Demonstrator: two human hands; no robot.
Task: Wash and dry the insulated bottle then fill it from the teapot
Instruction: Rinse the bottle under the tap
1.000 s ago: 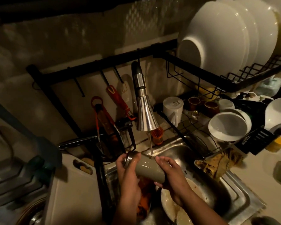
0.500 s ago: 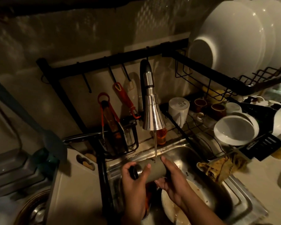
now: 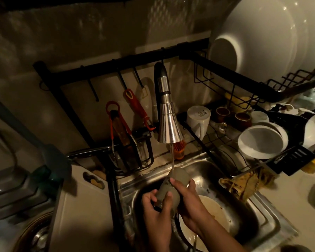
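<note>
— Grey-green and matte: is that the insulated bottle? Where is it?

— Yes. It is held in the air directly under the tap, over the steel sink. The thin water stream lands on its upper end.

— Which way does it point?

— Its long axis is tilted, running from low and near the person up and away toward the tap. The rounded closed end is uppermost. The dark neck end points down toward the person and sits mostly inside the left hand, so I cannot tell whether it is capped.

— And the hands?

— The left hand grips the lower part, fingers curled round the neck end and thumb laid up along the body. The right hand wraps the body from the other side, fingers curled and close together, one fingertip resting by the printed mark.

— What lies around?

— Below the tap, beneath the bottle, a soiled pale plate lies in the sink. Lower right of the tap, a crumpled yellowish rag hangs over the sink's rim. Just right of the tap stands an upturned white mug, and beyond it brown cups and white bowls. Above and right of the tap, big white dishes stand on edge in a black rack. Left of the tap hangs a red-handled peeler. Just behind the tap's spout sits an orange brush.
</note>
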